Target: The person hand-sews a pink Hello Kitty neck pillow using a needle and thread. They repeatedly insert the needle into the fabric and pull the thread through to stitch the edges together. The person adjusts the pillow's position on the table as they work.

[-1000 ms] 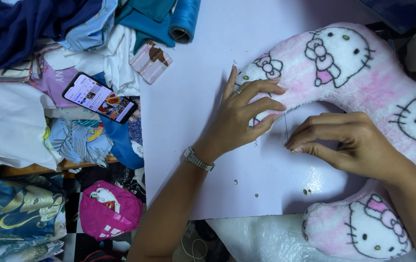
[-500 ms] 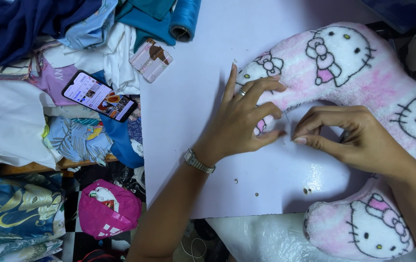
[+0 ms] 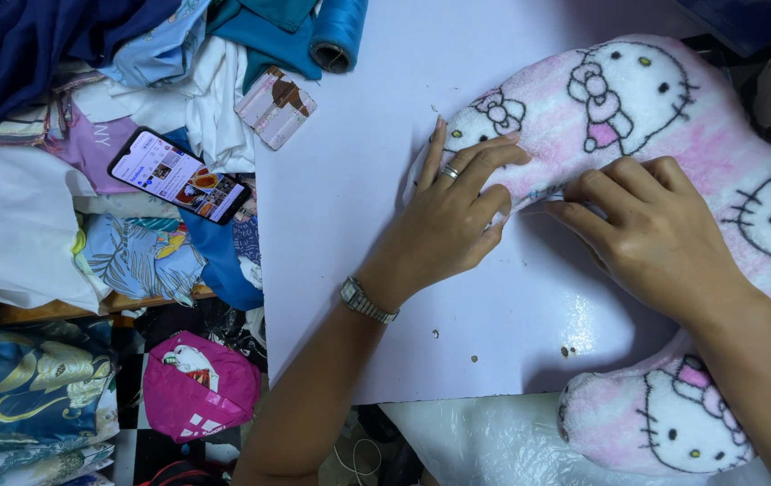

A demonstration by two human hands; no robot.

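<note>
White tabletop (image 3: 358, 225) carries a pink curved pillow (image 3: 673, 126) at the right, its long curve running from far centre round to near right. Fabric heaps (image 3: 61, 180) and a phone (image 3: 178, 175) lie left. Left hand (image 3: 453, 220) presses flat, fingers spread, on the pillow's far-left end; right hand (image 3: 651, 234) pinches its inner edge, just beside it.

The right hand (image 3: 664, 234) hides whatever its fingertips pinch at the pillow (image 3: 637, 99).
</note>
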